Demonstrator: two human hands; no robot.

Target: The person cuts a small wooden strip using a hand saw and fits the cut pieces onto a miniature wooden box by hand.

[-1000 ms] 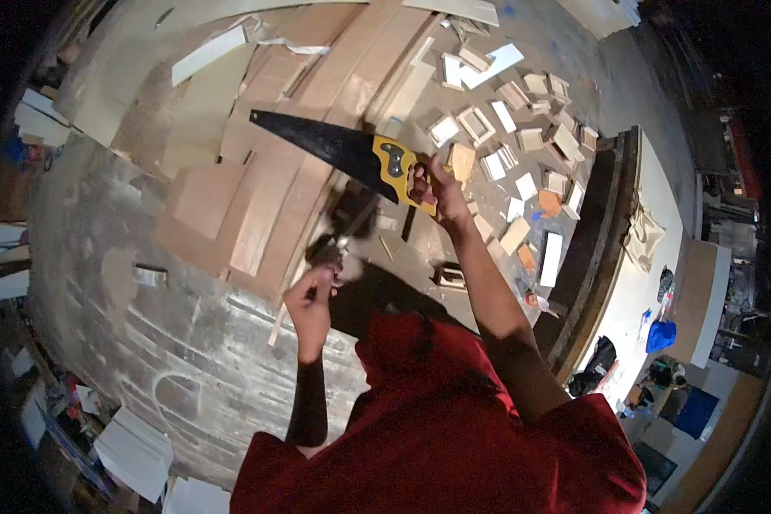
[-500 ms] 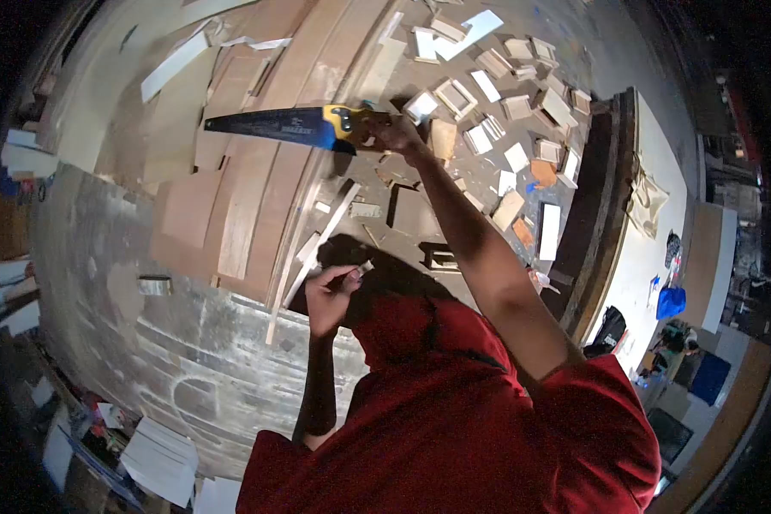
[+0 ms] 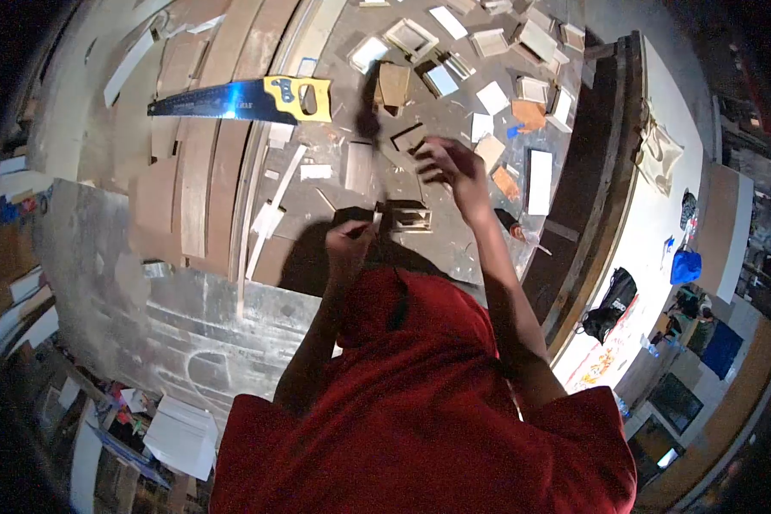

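Note:
The hand saw point(image 3: 231, 98), with its blue blade and yellow-and-black handle, lies across the long wooden boards, out of both hands. My left hand point(image 3: 349, 244) is closed in a pinch around a small pale piece of wood point(image 3: 377, 218), low and close to my body. Over the bench, my right hand point(image 3: 454, 171) has its fingers apart and loosely curled, with nothing seen in them. Below it and to the left sits a small open wooden box point(image 3: 413, 217). A narrow pale strip point(image 3: 276, 201) rests beside the boards.
Several small wooden frames and boxes point(image 3: 411, 38) and loose offcuts lie scattered across the far bench. Long boards point(image 3: 210, 163) cover its left part. To the right, beyond a dark gap, a white-topped table point(image 3: 660, 171) carries a cloth, a black bag point(image 3: 612, 304) and a blue item.
My right hand has let go of the saw and drawn back toward me, to the right. The saw now rests on the boards. My left hand still pinches the small piece.

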